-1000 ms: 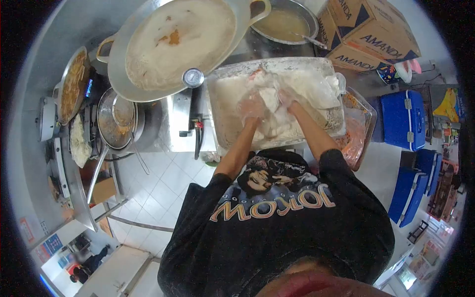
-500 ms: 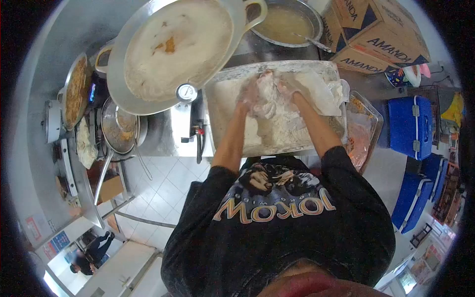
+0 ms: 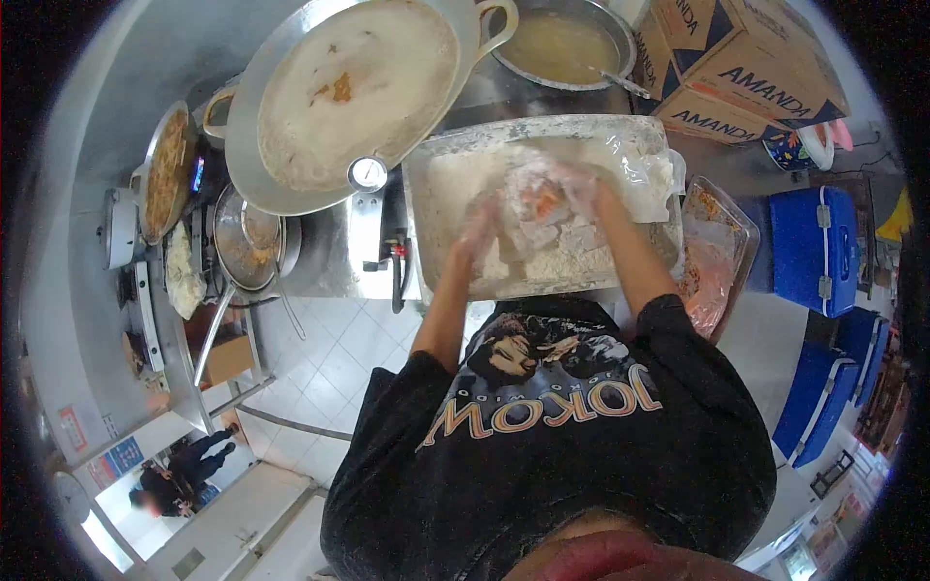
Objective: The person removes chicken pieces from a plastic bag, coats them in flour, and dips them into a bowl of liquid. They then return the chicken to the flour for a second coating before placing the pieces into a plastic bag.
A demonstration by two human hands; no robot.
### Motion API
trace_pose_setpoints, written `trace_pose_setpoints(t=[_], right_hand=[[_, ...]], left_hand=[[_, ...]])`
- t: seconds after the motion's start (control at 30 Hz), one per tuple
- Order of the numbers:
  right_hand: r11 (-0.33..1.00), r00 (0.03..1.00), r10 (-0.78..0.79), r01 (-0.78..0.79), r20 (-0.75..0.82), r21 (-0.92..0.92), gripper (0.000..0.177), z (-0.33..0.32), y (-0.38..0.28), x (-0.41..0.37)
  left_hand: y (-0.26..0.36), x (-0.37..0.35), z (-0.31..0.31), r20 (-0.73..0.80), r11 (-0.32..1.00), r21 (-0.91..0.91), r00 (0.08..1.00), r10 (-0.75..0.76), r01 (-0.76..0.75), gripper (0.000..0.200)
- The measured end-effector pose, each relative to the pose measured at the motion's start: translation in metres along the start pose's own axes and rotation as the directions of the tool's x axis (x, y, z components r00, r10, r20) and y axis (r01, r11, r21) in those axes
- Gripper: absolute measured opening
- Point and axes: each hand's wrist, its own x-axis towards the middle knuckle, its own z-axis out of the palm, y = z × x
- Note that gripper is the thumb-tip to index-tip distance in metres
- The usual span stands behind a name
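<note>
A wide metal tray (image 3: 542, 289) of white flour stands in front of me. Flour-coated pieces (image 3: 544, 203), one showing orange, lie heaped in its middle. My left hand (image 3: 480, 225), dusted with flour, is on the left side of the heap; its fingers are smeared by motion. On the other side, my right hand (image 3: 578, 191) is at the upper right of the heap, also blurred, and whether it grips a piece cannot be made out. A clear plastic bag (image 3: 644, 179) lies at the tray's right end.
A large pan of frothy liquid (image 3: 358, 92) with a thermometer (image 3: 368, 174) is at upper left. A bowl (image 3: 562, 48) stands behind the tray. Cardboard boxes (image 3: 756, 82), an orange-filled tray (image 3: 712, 252) and blue coolers (image 3: 814, 250) are right. A person (image 3: 179, 479) is at lower left.
My left hand has moved down and slightly left, my right hand slightly right. The pieces between them have shifted, and an orange patch now shows. The whole view has moved a little.
</note>
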Motion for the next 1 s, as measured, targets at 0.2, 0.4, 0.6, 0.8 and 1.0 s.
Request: trace_pose_setpoints(t=[0.2,0.4,0.6,0.8,1.0], right_hand=[[0.827,0.822,0.558,-0.54,-0.115,0.154,0.048,0.013,-0.027,-0.016],[0.961,0.989,0.133,-0.144,0.059,0.234,0.045,-0.001,0.039,0.023],[0.856,0.916,0.145,-0.305,-0.373,-0.417,0.043,-0.076,0.072,0.078],[0.973,0.897,0.19,-0.226,-0.399,-0.046,0.051,-0.021,0.121,0.118],[0.676,0.964,-0.155,-0.055,-0.215,-0.735,0.048,-0.057,0.079,0.043]], left_hand=[[0.01,-0.008,-0.01,0.101,0.826,-0.466,0.946,-0.307,0.318,0.051],[0.041,-0.002,0.022,0.191,0.95,-0.302,0.981,-0.016,0.074,0.059],[-0.006,0.035,-0.064,-0.165,0.97,-0.053,0.956,-0.241,0.236,0.059],[-0.032,0.139,-0.012,-0.027,0.987,0.022,0.987,0.159,-0.159,0.055],[0.1,0.005,-0.003,-0.036,0.779,0.557,0.946,-0.323,0.287,0.049]])
